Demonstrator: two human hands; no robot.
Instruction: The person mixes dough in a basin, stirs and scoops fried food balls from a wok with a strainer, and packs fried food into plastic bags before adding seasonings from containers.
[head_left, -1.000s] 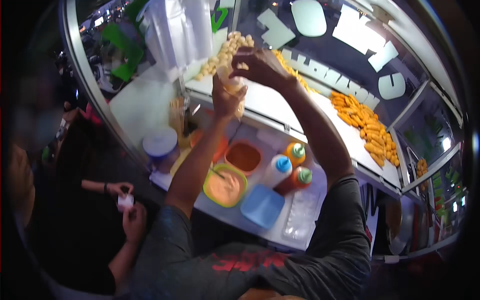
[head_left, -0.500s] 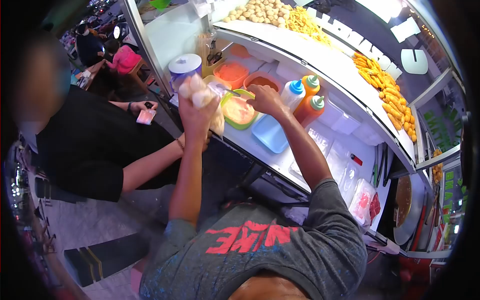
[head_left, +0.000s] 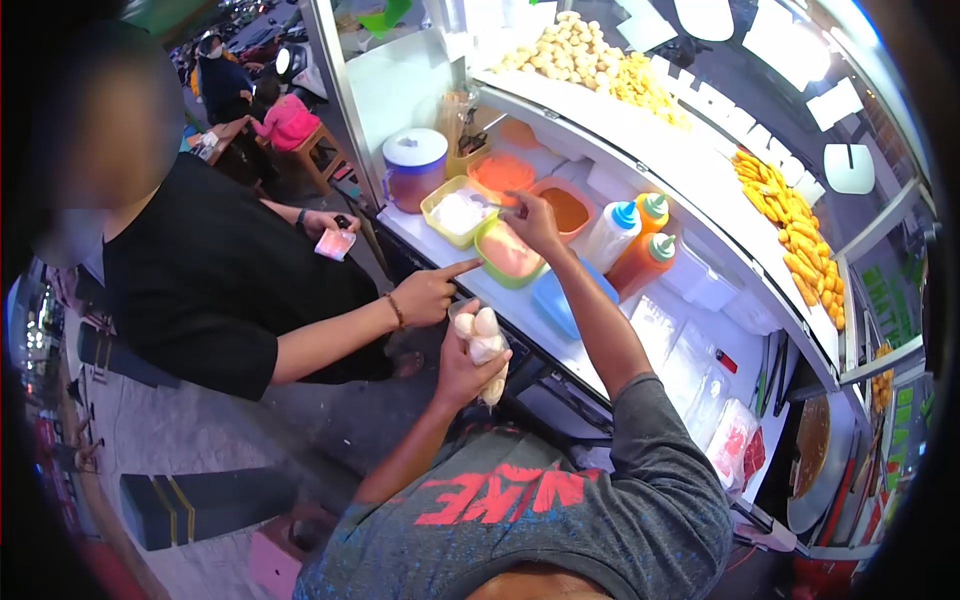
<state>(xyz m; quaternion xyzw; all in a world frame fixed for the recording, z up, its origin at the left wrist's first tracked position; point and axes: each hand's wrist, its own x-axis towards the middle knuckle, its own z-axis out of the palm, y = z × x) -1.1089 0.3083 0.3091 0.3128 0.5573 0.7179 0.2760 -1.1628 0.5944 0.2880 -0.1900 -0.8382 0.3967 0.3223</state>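
Observation:
Near the cart's front edge, my left hand (head_left: 470, 368) is closed around a clear plastic bag (head_left: 485, 340) of pale, rounded snacks. My right hand (head_left: 532, 222) reaches over the seasoning tubs, its fingers pinched on a spoon (head_left: 486, 201). The spoon's far end is at the yellow tub (head_left: 434, 222), which has white powder inside. Just below my right hand is a green tub (head_left: 484, 258) with pale orange powder. An orange-red tub (head_left: 490, 166) and a tub of brown-red powder (head_left: 566, 205) stand behind.
A person in black stands at left, pointing a finger (head_left: 455, 270) at the green tub; their other hand holds banknotes (head_left: 335, 243). Sauce bottles (head_left: 641, 262), a blue lid (head_left: 560, 305) and a lidded jug (head_left: 414, 175) stand on the counter. Fried snacks (head_left: 790, 225) fill the shelf above.
My left hand has lowered the bag toward my body, away from the tubs. My right hand has moved the spoon to the yellow tub. The other person's hand now points at the green tub.

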